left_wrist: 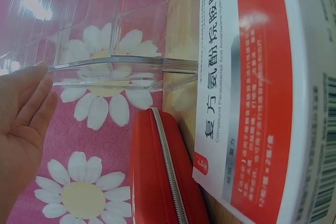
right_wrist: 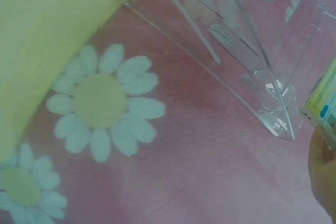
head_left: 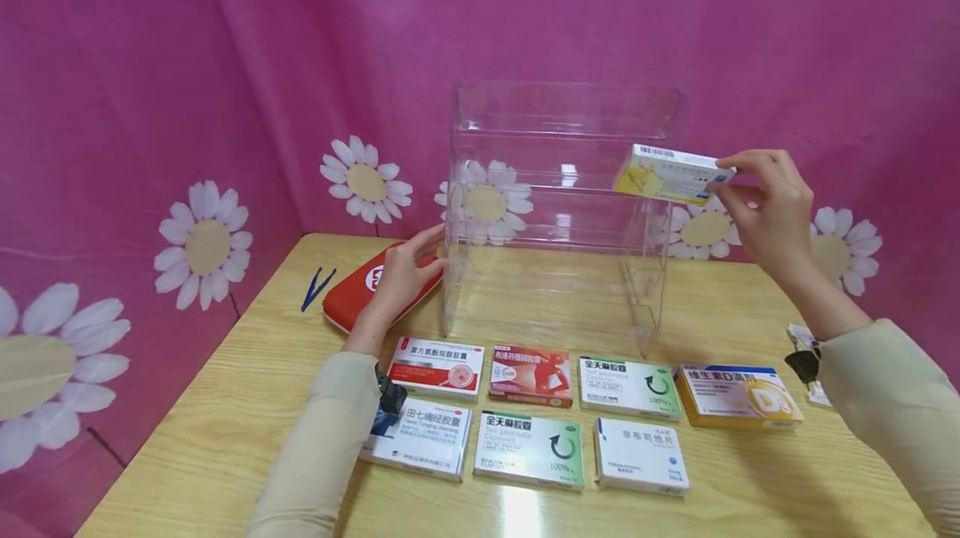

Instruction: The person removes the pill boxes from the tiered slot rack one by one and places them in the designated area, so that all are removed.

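A clear plastic tiered rack (head_left: 551,242) stands at the back of the table. Its left side is touched by my left hand (head_left: 405,276), whose fingers look fairly straight along the edge in the left wrist view. My right hand (head_left: 772,205) pinches a white and yellow medicine box (head_left: 667,174) by its right end, raised before the rack's upper right part. Only a corner of that box (right_wrist: 325,100) and part of the hand show in the right wrist view. Whether the box touches the rack I cannot tell.
Two rows of medicine boxes lie in front of the rack, among them a red box (head_left: 531,376), a green-white box (head_left: 528,450) and a vitamin D box (head_left: 738,396). Left of the rack are a red zippered case (head_left: 356,296) and blue tweezers (head_left: 318,289). A pink flowered cloth (head_left: 562,13) hangs behind.
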Action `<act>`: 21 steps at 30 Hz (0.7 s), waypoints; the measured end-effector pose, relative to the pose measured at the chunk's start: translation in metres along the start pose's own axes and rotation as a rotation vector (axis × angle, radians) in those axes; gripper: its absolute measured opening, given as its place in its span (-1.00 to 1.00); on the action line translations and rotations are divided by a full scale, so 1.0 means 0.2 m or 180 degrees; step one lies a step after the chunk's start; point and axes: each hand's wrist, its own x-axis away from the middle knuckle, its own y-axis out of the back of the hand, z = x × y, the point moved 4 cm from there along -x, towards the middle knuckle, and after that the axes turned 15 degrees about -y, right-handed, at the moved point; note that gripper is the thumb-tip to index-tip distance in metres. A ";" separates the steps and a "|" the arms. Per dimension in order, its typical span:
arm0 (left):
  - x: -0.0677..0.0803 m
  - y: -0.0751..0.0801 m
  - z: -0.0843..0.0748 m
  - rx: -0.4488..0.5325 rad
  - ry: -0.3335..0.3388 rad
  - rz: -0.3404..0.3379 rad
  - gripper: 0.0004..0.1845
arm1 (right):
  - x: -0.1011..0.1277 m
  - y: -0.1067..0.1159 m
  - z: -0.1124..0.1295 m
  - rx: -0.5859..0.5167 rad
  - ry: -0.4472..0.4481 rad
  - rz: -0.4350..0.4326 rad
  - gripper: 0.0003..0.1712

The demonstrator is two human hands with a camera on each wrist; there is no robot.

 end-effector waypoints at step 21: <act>0.00 0.00 -0.02 0.0011 0.0038 0.0021 -0.38 | 0.61 0.30 -0.21 0.0070 0.0096 0.0653 -0.53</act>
